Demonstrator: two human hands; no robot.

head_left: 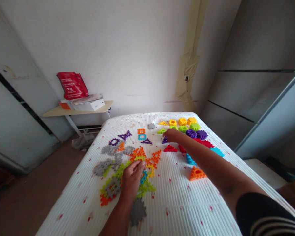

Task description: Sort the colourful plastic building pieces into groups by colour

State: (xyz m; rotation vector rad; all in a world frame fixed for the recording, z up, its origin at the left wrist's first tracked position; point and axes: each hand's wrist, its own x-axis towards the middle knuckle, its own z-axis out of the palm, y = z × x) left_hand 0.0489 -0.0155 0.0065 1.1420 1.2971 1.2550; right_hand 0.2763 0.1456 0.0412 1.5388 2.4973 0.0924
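Observation:
My left hand (132, 175) is closed, with a yellow-green notched plastic piece (139, 158) at its fingertips. It is over a loose heap of interlocking pieces, among them orange triangles (154, 158), grey pieces (102, 168) and a yellow square frame (150, 171). Stretched out to the far right side, my right hand (172, 134) points its fingers down near a purple triangle (165, 140) and a lime-green triangle (161, 131). Its fingertips are mostly hidden, so whether they touch a piece cannot be made out. A red triangle (170, 148) lies just nearer to me.
Sorted stacks of yellow (182, 121), purple (202, 134) and blue (217, 152) pieces sit right on the bedcover (172, 203). Separate purple, orange and blue frames lie at the middle left. Beyond the bed, a small table (81, 112) carries a red bag (72, 86).

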